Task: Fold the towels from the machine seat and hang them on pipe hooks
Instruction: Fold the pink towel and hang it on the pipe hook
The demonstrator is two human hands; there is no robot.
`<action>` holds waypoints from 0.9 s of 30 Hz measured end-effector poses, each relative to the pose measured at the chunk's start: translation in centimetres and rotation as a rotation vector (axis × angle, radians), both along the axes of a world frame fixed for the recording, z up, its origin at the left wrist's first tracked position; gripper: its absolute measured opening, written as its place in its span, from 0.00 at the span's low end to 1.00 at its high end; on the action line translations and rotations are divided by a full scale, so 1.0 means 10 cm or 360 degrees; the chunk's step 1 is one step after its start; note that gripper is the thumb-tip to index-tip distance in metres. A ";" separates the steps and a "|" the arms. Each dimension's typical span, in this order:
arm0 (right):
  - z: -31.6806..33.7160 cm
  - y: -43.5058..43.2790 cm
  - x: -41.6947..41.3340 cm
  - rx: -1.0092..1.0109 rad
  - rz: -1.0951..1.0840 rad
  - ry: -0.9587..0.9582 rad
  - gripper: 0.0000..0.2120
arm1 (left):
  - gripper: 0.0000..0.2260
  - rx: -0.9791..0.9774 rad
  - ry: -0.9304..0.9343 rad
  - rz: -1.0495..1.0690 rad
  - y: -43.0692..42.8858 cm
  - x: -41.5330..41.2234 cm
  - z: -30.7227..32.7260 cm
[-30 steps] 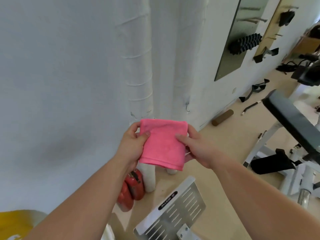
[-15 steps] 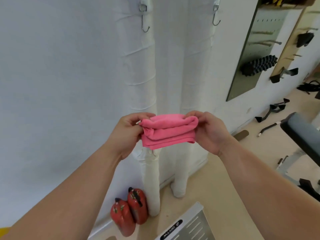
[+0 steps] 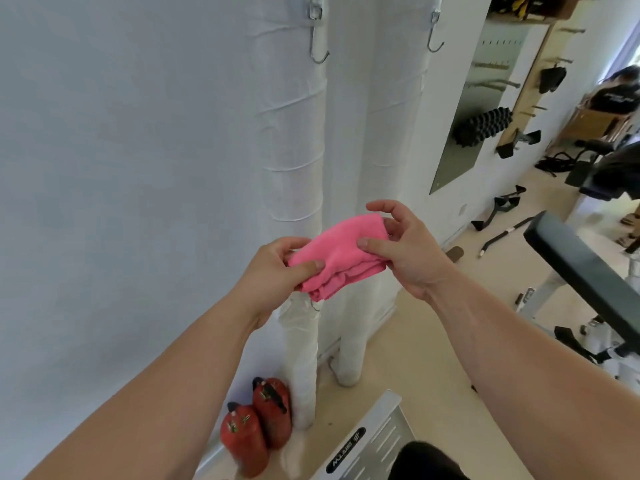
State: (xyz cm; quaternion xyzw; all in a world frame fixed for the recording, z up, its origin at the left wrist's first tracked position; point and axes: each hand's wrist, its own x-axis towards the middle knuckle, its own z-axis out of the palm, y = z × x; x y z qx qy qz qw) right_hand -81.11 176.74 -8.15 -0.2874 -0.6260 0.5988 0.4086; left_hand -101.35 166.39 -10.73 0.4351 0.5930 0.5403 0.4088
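Towel [image 3: 341, 254], folded small, sits in the air before the white pipe [image 3: 291, 133], pinched at its ends by my left hand [image 3: 277, 268] and right hand [image 3: 405, 251]. I should square the layers, then lift toward 1 of the 2 hooks [image 3: 314, 39] above.

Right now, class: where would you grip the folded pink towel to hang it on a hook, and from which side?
I'd pinch the pink towel at its short ends, from either side, as the left hand and right hand do. Its fold lies on top and loose layered edges hang below, so end grips should keep layers together and leave the middle free for a hook.
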 end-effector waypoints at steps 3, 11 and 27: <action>0.03 -0.01 -0.03 -0.0005 -0.0010 0.0023 0.24 | 0.15 0.0015 0.0013 -0.0017 0.00 -0.05 0.05; 0.23 -0.02 -0.21 0.0210 0.0073 -0.0135 0.20 | 0.16 0.0055 -0.0053 -0.0011 -0.07 -0.10 0.17; 0.56 1.65 0.11 0.0616 0.0471 -0.0251 0.35 | 0.22 0.0567 0.0058 0.0738 0.95 0.43 0.51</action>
